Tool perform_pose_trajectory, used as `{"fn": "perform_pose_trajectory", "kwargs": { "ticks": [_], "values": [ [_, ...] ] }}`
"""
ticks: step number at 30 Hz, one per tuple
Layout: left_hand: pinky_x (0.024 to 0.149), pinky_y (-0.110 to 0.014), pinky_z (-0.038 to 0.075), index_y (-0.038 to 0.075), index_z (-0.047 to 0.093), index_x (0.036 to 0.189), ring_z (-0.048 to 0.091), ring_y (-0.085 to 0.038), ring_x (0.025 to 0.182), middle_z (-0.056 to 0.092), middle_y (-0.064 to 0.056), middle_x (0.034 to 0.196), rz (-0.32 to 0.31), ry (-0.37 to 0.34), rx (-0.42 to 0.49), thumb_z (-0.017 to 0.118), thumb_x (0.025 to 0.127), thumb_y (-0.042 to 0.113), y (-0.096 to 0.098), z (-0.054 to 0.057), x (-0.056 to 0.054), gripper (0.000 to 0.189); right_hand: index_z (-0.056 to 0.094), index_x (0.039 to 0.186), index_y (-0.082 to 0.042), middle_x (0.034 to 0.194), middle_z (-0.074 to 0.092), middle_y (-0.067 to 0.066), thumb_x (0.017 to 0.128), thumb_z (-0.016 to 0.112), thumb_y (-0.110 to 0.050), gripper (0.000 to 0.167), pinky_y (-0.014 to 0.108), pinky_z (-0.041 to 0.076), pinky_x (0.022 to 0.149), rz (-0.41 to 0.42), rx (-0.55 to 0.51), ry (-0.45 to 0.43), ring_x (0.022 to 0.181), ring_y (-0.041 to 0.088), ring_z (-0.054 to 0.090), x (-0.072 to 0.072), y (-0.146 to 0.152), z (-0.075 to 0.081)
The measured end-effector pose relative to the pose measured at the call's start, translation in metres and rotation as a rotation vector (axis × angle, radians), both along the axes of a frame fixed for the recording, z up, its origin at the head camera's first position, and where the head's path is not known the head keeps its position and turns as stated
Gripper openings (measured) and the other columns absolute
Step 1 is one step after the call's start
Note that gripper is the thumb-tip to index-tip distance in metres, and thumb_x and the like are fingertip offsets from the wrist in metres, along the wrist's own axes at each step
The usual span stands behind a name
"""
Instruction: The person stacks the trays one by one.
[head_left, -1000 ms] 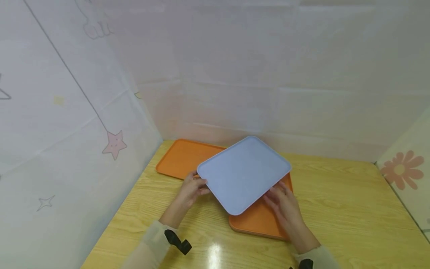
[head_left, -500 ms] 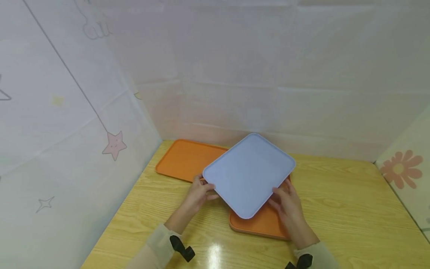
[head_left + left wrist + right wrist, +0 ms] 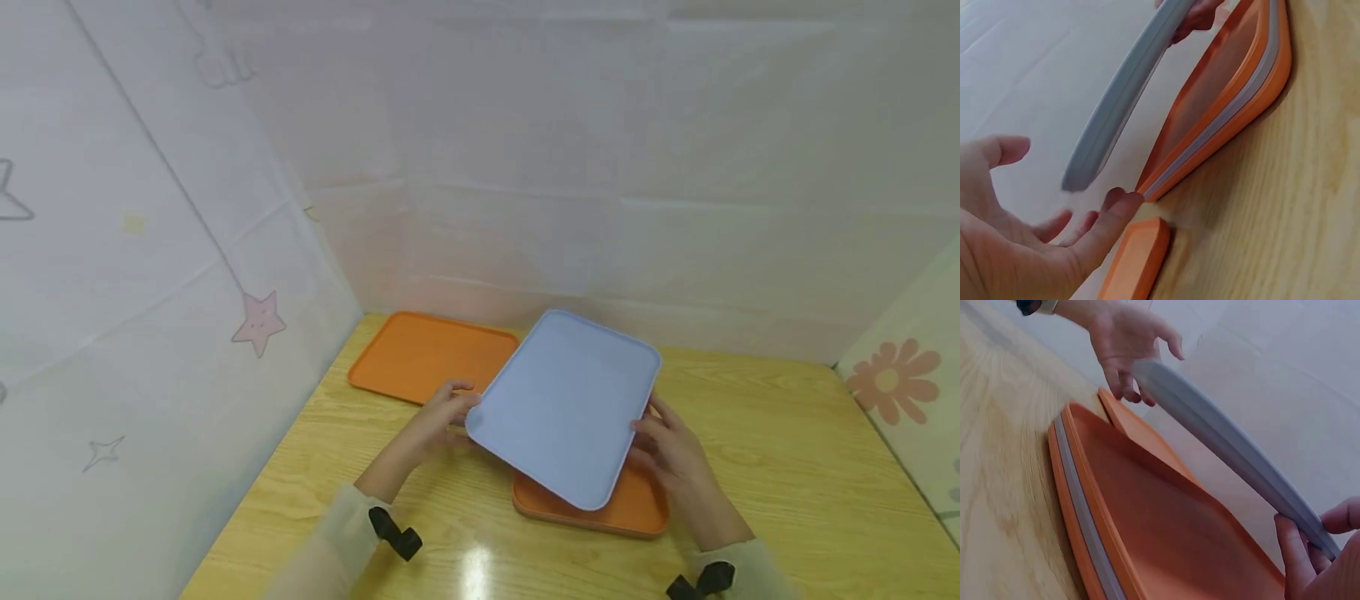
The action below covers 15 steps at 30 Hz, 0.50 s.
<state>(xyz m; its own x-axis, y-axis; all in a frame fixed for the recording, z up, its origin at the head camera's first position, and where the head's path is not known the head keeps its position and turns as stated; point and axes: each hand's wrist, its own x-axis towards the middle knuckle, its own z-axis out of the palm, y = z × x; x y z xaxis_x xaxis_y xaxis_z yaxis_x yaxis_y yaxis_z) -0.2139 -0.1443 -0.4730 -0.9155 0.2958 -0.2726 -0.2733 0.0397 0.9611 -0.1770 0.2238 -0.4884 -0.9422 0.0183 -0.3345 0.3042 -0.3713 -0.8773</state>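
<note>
- The blue tray (image 3: pixel 566 408) has turned, its near corner shifting right, and the left hand (image 3: pixel 438 421) has come off its edge.
- Left hand: fingers spread, just beside the tray's left corner.
- Right hand (image 3: pixel 672 450): thumb and fingers pinch the right edge.
- The blue tray hangs tilted above a tray stack (image 3: pixel 637 510) on the counter (image 3: pixel 787 467).
- An orange tray (image 3: pixel 427 354) lies behind, left.

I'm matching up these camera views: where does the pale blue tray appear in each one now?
Head: pale blue tray just right of center, lower half, tilted.
Left wrist: pale blue tray edge-on, slanting from top center down toward center-left.
Right wrist: pale blue tray edge-on, slanting from upper center to lower right, where the right hand grips it.
Shared landmark: the orange-topped stack.
</note>
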Motion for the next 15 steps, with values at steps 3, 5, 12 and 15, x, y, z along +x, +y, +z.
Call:
{"fn": "perform_pose_trajectory", "kwargs": {
  "ticks": [3, 5, 12, 15],
  "values": [
    [0.087, -0.048, 0.058, 0.007, 0.044, 0.143, 0.063, -0.032, 0.103, 0.050, -0.020, 0.139, -0.072, 0.029, -0.097, 0.063, 0.098, 0.040, -0.001, 0.004, -0.008, 0.059, 0.013, 0.164, -0.015, 0.098, 0.068, -0.012, 0.098, 0.052, 0.003, 0.079, 0.030, 0.060, 0.076, 0.077, 0.022, 0.015, 0.083, 0.014, 0.068, -0.001, 0.012, 0.001],
    [0.087, -0.047, 0.059, 0.004, 0.046, 0.143, 0.064, -0.034, 0.104, 0.052, -0.020, 0.138, -0.107, 0.038, -0.118, 0.063, 0.098, 0.041, 0.001, 0.005, -0.012, 0.060, 0.012, 0.164, -0.012, 0.099, 0.068, -0.010, 0.097, 0.052, 0.004, 0.080, 0.031, 0.060, 0.076, 0.117, 0.029, 0.034, 0.084, 0.015, 0.067, -0.001, 0.018, 0.001],
    [0.081, -0.042, 0.060, 0.007, 0.040, 0.153, 0.069, -0.030, 0.099, 0.061, -0.018, 0.127, -0.157, 0.053, -0.102, 0.063, 0.099, 0.031, 0.018, -0.004, -0.025, 0.064, 0.008, 0.162, -0.004, 0.105, 0.067, -0.006, 0.097, 0.051, 0.005, 0.079, 0.032, 0.060, 0.075, 0.263, 0.068, 0.085, 0.086, 0.017, 0.067, -0.002, 0.031, 0.005],
    [0.074, -0.038, 0.060, 0.008, 0.041, 0.152, 0.068, -0.025, 0.090, 0.061, -0.016, 0.122, -0.142, 0.056, -0.096, 0.064, 0.097, 0.025, 0.024, -0.007, -0.026, 0.063, 0.007, 0.162, -0.004, 0.109, 0.066, -0.004, 0.097, 0.054, 0.002, 0.081, 0.033, 0.060, 0.077, 0.322, 0.100, 0.095, 0.089, 0.017, 0.068, -0.003, 0.035, 0.007]
  ]
}}
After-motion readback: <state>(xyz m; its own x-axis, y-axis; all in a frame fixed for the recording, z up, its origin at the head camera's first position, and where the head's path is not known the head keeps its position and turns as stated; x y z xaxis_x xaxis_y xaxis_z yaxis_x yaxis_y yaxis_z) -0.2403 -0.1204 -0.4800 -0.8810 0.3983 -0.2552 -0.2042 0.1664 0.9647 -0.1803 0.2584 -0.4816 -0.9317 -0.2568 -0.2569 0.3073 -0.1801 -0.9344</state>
